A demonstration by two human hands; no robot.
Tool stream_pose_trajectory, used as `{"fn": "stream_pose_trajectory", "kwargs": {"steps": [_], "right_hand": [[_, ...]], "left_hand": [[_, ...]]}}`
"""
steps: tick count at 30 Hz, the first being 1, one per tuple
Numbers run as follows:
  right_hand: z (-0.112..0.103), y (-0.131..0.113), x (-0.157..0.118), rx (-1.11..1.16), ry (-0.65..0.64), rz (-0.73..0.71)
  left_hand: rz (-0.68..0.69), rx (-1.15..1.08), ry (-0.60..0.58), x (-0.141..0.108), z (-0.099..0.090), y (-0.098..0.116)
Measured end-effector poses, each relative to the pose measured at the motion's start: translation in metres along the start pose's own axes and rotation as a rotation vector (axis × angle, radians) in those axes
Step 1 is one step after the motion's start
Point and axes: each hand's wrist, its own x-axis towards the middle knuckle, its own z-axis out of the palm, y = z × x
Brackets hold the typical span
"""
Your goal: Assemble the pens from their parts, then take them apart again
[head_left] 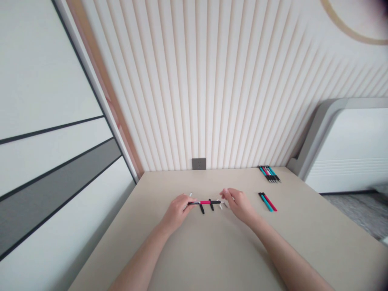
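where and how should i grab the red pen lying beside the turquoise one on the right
Pinch the red pen around mid-barrel, coming from above and its right side. It lies flat and slanted, with the turquoise pen close along its left, so the right flank looks easiest to reach.

The beige counter (188,250) bears a row of pens (269,174) far right, two pens (267,202) nearer, and small black and white parts (211,205) mid-counter.

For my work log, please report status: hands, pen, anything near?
Left hand holding pink pen. Right hand near pen's right end, touch unclear. Small black parts on table close by.
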Motion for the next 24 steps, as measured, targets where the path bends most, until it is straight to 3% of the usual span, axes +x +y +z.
{"fn": "stream_pose_trajectory", "kwargs": {"steps": [2, 4, 8, 13, 24], "right_hand": [[-0.01, 0.013, 0.006, -0.067, 0.12, 0.095], [-0.019, 0.028, 0.011, -0.181, 0.152, 0.177], [-0.032, 0.049, 0.013, -0.293, 0.065, 0.261], [-0.034, 0.055, 0.008, -0.342, -0.103, 0.304], [-0.027, 0.057, 0.007, -0.336, -0.132, 0.369]], "left_hand": [[-0.012, -0.007, 0.013, -0.001, 0.001, -0.002], [-0.022, -0.012, 0.008, -0.001, 0.003, -0.004], [-0.039, -0.019, -0.017, 0.001, 0.003, -0.003], [-0.062, -0.019, 0.015, 0.003, 0.001, 0.001], [-0.046, 0.018, 0.046, 0.001, 0.002, -0.003]]}}
